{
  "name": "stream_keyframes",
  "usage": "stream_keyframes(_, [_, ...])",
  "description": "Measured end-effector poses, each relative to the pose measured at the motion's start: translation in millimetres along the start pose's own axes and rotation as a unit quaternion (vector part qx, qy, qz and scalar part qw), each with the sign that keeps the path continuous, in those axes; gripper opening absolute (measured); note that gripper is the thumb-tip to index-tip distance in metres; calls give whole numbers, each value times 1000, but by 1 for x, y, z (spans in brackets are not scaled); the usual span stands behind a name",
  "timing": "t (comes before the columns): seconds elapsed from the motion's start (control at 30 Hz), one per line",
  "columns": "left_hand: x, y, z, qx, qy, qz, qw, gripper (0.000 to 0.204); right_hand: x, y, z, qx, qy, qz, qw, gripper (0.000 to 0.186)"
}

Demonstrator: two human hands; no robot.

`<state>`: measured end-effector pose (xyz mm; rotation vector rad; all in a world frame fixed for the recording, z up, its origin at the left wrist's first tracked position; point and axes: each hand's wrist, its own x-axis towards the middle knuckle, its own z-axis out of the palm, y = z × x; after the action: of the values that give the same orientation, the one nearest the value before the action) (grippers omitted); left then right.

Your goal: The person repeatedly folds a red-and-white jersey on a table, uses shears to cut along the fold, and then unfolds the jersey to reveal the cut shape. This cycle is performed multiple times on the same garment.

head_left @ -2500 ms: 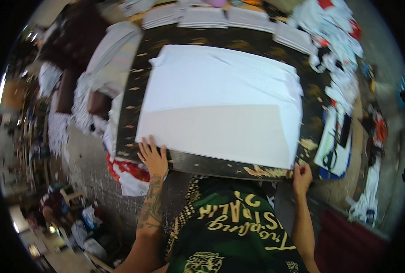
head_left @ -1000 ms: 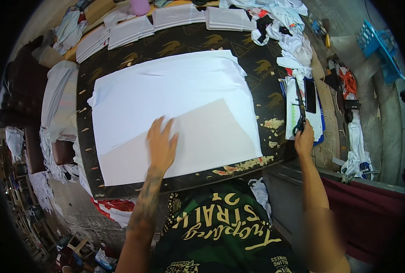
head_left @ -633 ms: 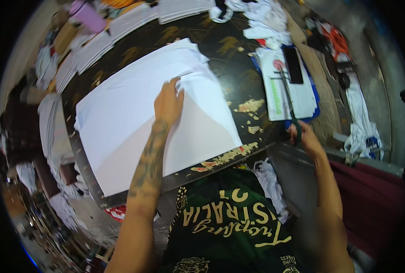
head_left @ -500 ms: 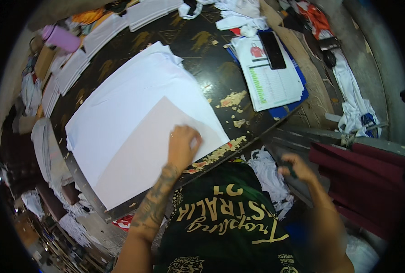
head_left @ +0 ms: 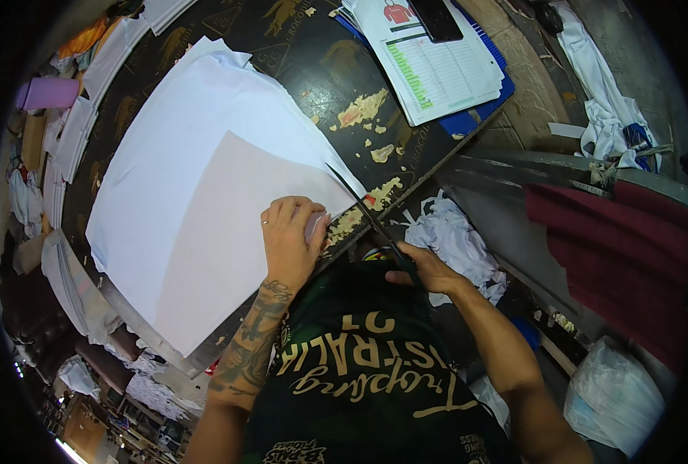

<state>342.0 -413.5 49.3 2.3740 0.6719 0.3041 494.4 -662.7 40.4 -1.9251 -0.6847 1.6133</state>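
My left hand [head_left: 288,230] rests on the pale beige sheet [head_left: 205,240] near its right corner, fingers curled round the slightly lifted edge. Beneath that sheet is wrinkled white fabric [head_left: 158,155], spread on the dark patterned table [head_left: 305,73] with peeling patches. My right hand [head_left: 425,267] grips long black scissors [head_left: 384,232] just off the table's near edge; their blades point up and left across the fabric's right corner, near my left fingers. Whether the blades touch the fabric I cannot tell.
Papers [head_left: 437,81] on a blue folder and a dark phone [head_left: 437,17] lie at the back right. Stacked white cloth [head_left: 77,139] and a pink container [head_left: 50,93] line the left. White scraps [head_left: 456,247], maroon cloth [head_left: 614,263] and a plastic bag [head_left: 611,394] sit right of me.
My right hand has taken the scissors from the papers and brought them left to the fabric's corner. My left hand has shifted rightward along the sheet and curled. The view has turned.
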Motion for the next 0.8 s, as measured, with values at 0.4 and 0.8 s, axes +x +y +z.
stream_keyframes(0.4, [-9, -4, 14, -66, -24, 9, 998, 19, -4, 2, -42, -35, -17, 88, 995, 59])
stream_keyframes(0.8, [-18, -2, 21, -84, 25, -7, 996, 25, 34, -75, -97, -175, -80, 63, 979, 69])
